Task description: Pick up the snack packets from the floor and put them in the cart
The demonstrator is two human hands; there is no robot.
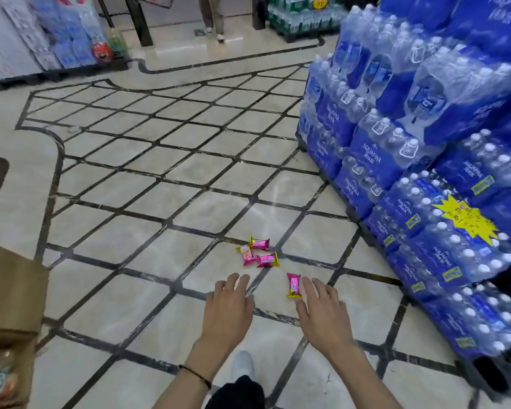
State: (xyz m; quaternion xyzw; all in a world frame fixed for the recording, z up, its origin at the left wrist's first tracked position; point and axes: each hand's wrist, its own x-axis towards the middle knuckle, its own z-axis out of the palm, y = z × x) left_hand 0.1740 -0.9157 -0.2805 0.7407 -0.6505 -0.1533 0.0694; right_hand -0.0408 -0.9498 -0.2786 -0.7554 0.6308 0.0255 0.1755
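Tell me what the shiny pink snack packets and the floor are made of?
The pink snack packets look like thin glossy plastic or foil film: they shine, and their crimped ends are gold. The floor looks like polished stone or ceramic tile, pale with dark inlaid lines; it reflects the ceiling lights. I can't tell which for sure.

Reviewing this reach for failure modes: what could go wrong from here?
1. Three packets lie clustered and touching; a left hand grab may take only some.
2. The lone packet sits at the right hand fingertips and may slide on the glossy floor.
3. No cart is visible, so placement may need a turn.
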